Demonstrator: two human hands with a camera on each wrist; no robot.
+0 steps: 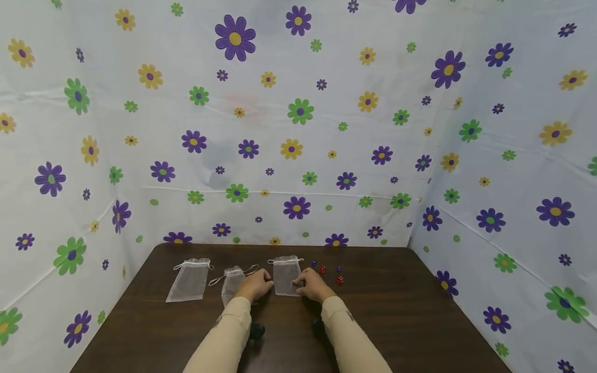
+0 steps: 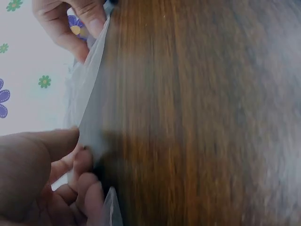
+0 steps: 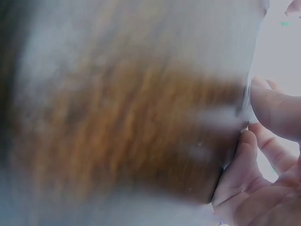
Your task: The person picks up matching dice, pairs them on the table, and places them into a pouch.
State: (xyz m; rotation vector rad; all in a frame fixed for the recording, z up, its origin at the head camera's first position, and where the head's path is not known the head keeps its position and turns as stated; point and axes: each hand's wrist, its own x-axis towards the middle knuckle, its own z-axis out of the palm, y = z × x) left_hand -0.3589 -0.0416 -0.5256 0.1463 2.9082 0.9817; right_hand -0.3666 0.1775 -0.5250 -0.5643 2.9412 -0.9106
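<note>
A sheer white drawstring pouch lies flat on the table between the two hands, its cord at the far end. At its left edge, my left hand has thumb and fingertips on the fabric; in the left wrist view this left hand holds the edge with bent fingers. My right hand pinches the opposite side near the lower corner. Thumb and finger of the right hand meet at the fabric edge in the right wrist view. A second sheer pouch lies partly hidden behind my left hand and sleeve.
A third sheer pouch lies at the left of the dark wooden table. Beyond my right hand sit small dice: a red die, another red die and two blue ones. A flowered cloth surrounds the table.
</note>
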